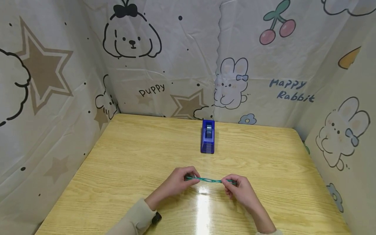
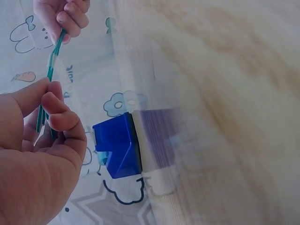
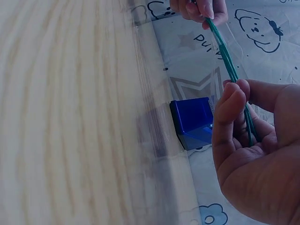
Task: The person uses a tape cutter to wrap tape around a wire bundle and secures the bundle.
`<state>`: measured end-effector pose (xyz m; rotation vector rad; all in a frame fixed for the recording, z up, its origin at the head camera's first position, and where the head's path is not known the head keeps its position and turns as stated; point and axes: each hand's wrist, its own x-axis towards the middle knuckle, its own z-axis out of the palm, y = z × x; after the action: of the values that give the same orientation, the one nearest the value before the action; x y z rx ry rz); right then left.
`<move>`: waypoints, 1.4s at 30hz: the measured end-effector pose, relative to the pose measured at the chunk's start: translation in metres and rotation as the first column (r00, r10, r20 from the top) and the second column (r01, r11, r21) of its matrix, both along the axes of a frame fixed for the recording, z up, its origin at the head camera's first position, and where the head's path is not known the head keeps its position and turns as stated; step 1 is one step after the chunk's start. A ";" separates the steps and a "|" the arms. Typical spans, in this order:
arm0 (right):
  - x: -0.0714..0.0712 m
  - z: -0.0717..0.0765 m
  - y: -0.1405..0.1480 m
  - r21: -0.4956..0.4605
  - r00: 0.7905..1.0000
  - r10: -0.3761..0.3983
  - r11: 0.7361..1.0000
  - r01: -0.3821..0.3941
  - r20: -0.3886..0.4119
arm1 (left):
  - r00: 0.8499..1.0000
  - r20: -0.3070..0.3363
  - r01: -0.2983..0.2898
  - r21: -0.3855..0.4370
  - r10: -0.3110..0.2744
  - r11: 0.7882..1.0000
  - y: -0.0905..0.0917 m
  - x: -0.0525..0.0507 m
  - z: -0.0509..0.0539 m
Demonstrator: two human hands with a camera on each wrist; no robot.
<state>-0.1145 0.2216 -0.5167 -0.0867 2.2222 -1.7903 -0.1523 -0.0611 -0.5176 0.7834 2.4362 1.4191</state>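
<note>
Green slender strands (image 1: 215, 181), loosely crossed, are pinched between the fingers (image 1: 191, 169) of the left hand (image 1: 177, 180) and right hand (image 1: 241, 191) above a glossy, wood-grained bench (image 1: 132, 147).

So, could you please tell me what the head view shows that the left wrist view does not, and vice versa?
Only the head view shows the beige fabric sleeve and pink printed cherries. Only the left wrist view shows the notched side of the blue plastic tape dispenser. Both show that dispenser, the pale wooden table, and the left hand and right hand pinching thin green strands.
</note>
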 end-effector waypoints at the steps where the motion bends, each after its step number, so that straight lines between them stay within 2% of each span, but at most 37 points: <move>1: 0.000 0.000 0.000 -0.007 1.000 0.002 1.000 -0.002 -0.001 | 1.000 0.007 -0.001 0.002 0.001 1.000 0.000 0.000 0.000; 7: 0.001 0.000 -0.001 0.002 1.000 0.005 1.000 -0.005 -0.022 | 0.999 0.053 -0.005 0.007 0.004 1.000 0.000 0.000 0.001; 14: -0.001 -0.002 -0.001 0.044 0.996 0.001 0.999 0.002 -0.088 | 0.994 0.110 -0.012 0.032 0.008 0.999 0.001 -0.001 0.001; 23: -0.003 -0.002 -0.001 0.082 0.998 0.000 0.997 0.005 -0.059 | 0.994 0.107 -0.008 0.027 0.005 1.000 0.001 -0.002 0.000; 30: -0.005 -0.004 0.000 0.067 1.000 0.006 0.998 -0.005 -0.005 | 0.999 0.028 -0.018 -0.011 0.018 1.000 0.004 -0.003 -0.001; 33: -0.006 -0.004 -0.001 0.059 1.000 0.011 0.998 -0.011 0.009 | 1.000 0.016 -0.014 -0.005 0.014 1.000 0.004 -0.003 -0.001; 37: -0.005 -0.003 -0.001 0.041 1.000 0.026 0.999 -0.026 -0.007 | 1.000 0.016 -0.020 0.014 0.020 1.000 0.004 -0.003 0.000; 42: -0.005 -0.003 -0.002 0.022 0.997 0.041 0.999 -0.040 -0.068 | 0.999 0.021 -0.028 0.022 0.027 0.999 0.003 -0.004 0.000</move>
<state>-0.1199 0.2200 -0.5200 -0.1902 2.2687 -1.7684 -0.1558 -0.0576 -0.5178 0.7391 2.4285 1.4598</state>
